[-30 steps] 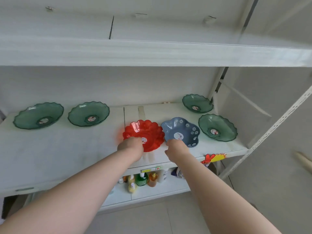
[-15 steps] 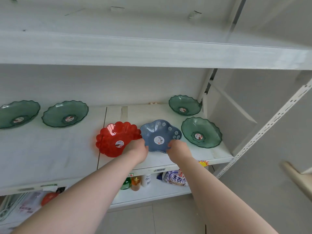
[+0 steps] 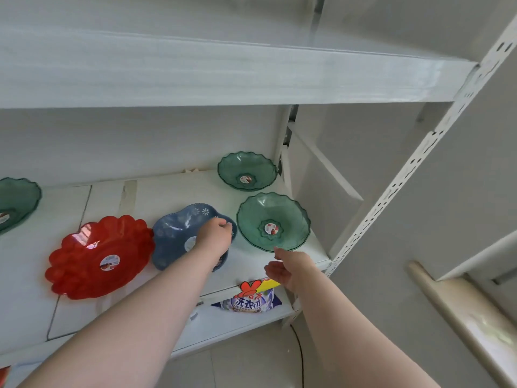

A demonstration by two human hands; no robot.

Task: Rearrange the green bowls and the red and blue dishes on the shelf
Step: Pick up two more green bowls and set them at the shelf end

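Note:
A red scalloped dish (image 3: 99, 256) lies on the white shelf (image 3: 173, 191), with a blue flower-patterned dish (image 3: 174, 231) just right of it. My left hand (image 3: 214, 236) reaches across the blue dish and grips its right rim. My right hand (image 3: 289, 266) hovers open at the shelf's front edge, its fingertips just short of the near green bowl (image 3: 272, 221). A second green bowl (image 3: 246, 171) sits behind that one at the back right. Part of a third green bowl (image 3: 15, 203) shows at the far left.
A white shelf board (image 3: 223, 77) hangs low overhead. A perforated white upright (image 3: 391, 189) and a diagonal brace bound the shelf on the right. A detergent bag (image 3: 249, 301) lies on the lower shelf under the front edge. A beige rail (image 3: 461, 320) runs at lower right.
My left hand has moved from the blue dish's left side across to its right rim. My right hand has let go of the blue dish and drawn right. The view has swung rightward.

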